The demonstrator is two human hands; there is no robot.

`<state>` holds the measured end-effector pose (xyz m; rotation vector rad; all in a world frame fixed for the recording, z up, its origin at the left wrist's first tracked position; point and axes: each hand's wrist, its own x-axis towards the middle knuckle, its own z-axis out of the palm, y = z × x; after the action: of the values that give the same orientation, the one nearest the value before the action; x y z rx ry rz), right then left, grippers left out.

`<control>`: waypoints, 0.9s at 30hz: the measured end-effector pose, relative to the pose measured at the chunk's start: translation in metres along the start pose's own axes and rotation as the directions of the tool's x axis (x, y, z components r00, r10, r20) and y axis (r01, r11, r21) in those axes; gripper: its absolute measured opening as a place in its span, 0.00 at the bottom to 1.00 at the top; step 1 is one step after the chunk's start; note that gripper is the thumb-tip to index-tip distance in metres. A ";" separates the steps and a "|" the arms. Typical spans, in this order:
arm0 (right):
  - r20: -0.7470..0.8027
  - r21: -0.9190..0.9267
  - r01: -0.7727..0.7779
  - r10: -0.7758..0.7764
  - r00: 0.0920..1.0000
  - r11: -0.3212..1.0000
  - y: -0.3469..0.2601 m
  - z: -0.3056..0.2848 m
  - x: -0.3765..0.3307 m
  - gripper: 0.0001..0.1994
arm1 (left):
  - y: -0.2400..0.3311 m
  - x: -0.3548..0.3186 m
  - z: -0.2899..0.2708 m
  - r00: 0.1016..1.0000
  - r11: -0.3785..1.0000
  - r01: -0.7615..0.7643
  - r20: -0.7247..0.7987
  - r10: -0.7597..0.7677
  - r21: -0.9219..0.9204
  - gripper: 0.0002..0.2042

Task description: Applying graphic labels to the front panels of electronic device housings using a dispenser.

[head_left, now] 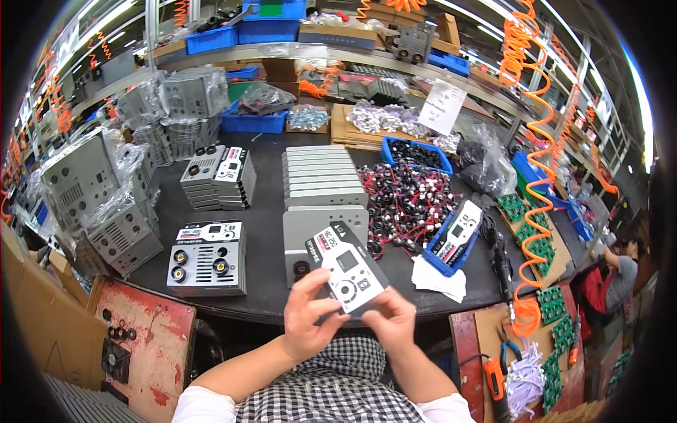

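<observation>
Both hands hold a printed faceplate label (342, 262), black, white and red with a dark display window and a round dial mark, tilted in front of my body. My left hand (308, 317) grips its lower left side with the fingers curled. At the lower right corner, my right hand (392, 319) pinches it between thumb and fingers. Just behind the label stands a grey metal panel (300, 227), partly hidden by it, at the front of a row of similar grey panels (321, 169). More such labels lie in a blue tray (451, 243) to the right.
Stacked labelled panels (207, 264) and wrapped metal housings (81, 169) stand left. Wired connectors (409, 201) are heaped right of the row, near white paper sheets (441, 283). An orange coiled hose (539, 141) hangs at right, over green circuit boards (539, 250). A person (617, 278) is at far right.
</observation>
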<state>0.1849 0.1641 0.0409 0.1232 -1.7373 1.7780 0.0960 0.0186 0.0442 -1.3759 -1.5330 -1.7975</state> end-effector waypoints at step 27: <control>-0.194 -0.289 -0.068 0.012 0.981 0.955 0.108 -0.044 0.108 0.07 | -0.121 0.028 -0.052 0.742 0.778 0.627 -0.289 -0.605 -0.016 0.08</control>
<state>0.0613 0.2537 -0.0052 -0.2042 -1.8500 1.4827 -0.0346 0.0174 0.0116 -0.5392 -2.0202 -2.1439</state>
